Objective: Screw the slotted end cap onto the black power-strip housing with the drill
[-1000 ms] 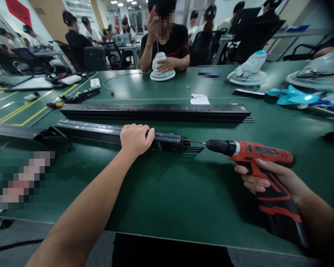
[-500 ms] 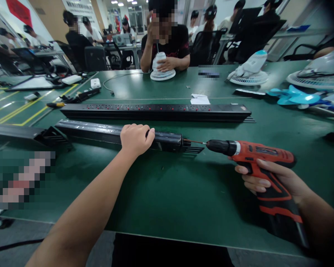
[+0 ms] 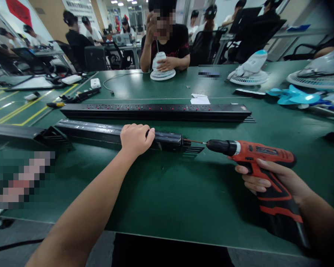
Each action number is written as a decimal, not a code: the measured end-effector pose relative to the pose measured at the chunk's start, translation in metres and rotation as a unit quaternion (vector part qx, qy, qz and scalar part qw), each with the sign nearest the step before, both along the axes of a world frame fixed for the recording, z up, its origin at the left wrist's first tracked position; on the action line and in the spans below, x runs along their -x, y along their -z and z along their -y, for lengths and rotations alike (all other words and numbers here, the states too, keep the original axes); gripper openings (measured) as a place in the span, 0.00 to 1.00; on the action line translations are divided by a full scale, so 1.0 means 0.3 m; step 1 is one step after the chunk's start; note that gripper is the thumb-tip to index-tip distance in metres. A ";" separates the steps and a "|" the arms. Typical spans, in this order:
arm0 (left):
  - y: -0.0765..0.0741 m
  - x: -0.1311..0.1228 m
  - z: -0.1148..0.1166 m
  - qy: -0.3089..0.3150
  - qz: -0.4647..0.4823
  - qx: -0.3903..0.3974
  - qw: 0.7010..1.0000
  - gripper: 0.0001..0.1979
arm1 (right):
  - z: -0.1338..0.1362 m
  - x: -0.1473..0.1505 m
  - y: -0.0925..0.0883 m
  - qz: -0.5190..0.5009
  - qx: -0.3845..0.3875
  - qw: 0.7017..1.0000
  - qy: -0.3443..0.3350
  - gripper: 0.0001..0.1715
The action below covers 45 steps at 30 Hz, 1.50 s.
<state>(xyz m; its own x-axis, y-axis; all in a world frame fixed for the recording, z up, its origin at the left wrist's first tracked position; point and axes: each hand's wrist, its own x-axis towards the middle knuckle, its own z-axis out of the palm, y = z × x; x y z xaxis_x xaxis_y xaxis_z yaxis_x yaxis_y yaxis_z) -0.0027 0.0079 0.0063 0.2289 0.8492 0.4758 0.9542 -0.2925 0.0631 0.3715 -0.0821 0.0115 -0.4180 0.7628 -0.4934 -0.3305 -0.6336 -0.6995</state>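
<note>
My left hand [image 3: 136, 140] is wrapped over a long black power strip [image 3: 100, 130] that lies on the green table [image 3: 167, 207]. Several thin prongs [image 3: 194, 150] stick out at the strip's right end. In my right hand [image 3: 278, 178] is a red and black cordless drill [image 3: 263, 154], gripped by its handle and pointing left. Its long thin bit [image 3: 196, 142] reaches to the right end of the strip; whether a screw sits at the tip is too small to tell. A tiny dark piece [image 3: 163, 168] lies on the table in front.
Behind lies a second power strip [image 3: 156, 111] with a row of sockets and red dots. At left is another black bar [image 3: 13, 130]. Across the table a person holds a white fan [image 3: 163, 70]. Fan parts [image 3: 249, 72] and blue blades [image 3: 297, 97] lie at right, white paper [image 3: 199, 99] mid-table.
My hands, the drill and the power strip look the same as before. Only the person across has shifted their raised hand and head slightly.
</note>
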 end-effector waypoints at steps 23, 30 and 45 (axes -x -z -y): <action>0.001 -0.001 0.000 0.000 -0.004 -0.006 1.000 0.25 | -0.001 0.004 -0.002 -0.008 0.000 1.000 0.015 0.15; 0.003 0.001 -0.001 0.000 0.001 0.002 1.000 0.26 | 0.000 0.004 0.001 -0.010 0.017 0.999 0.031 0.17; 0.000 0.000 0.000 0.002 -0.004 -0.001 1.000 0.26 | -0.002 -0.014 0.016 -0.010 0.015 1.000 -0.002 0.15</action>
